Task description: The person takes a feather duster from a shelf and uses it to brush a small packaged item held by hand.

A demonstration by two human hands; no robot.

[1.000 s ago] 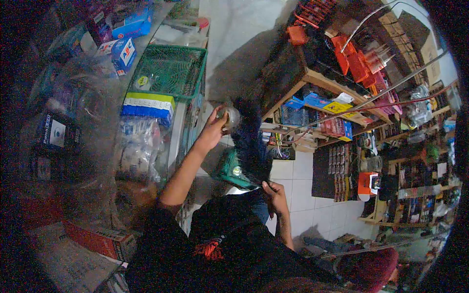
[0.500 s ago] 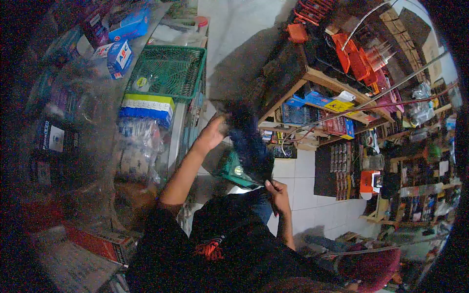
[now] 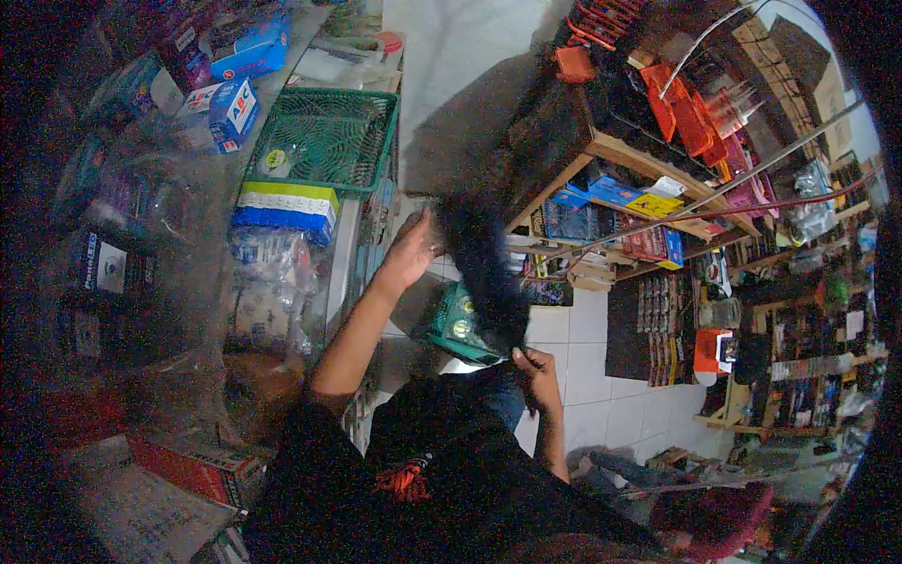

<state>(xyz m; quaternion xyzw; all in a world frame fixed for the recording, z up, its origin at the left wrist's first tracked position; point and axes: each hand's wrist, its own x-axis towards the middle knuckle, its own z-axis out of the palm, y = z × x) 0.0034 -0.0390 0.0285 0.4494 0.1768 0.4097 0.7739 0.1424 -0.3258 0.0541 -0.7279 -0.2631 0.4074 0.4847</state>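
Note:
A dark, blurred bag-like item (image 3: 484, 268) hangs between my two hands. My right hand (image 3: 538, 378) pinches its lower edge, thumb on top. At the item's upper left side is my left hand (image 3: 411, 252), raised, its fingers partly hidden behind or inside the dark material; whether it holds anything cannot be made out. Below the item sits a green basket (image 3: 442, 329) with round, clear-packed pieces (image 3: 461, 327) in it. Another green basket (image 3: 329, 136), holding one round piece (image 3: 274, 162), rests on the counter at the left.
Beside the counter basket lie a white-and-blue box (image 3: 287, 209) and plastic-wrapped packs (image 3: 268, 287). A wooden shelf (image 3: 554, 188) with goods stands to the right, crossed by a metal rod (image 3: 752, 169). A person in a dark red top (image 3: 719, 517) is at the lower right.
The clear round piece that my left hand held up a second ago is out of sight. That hand moved to the dark item. More round pieces show in the lower basket.

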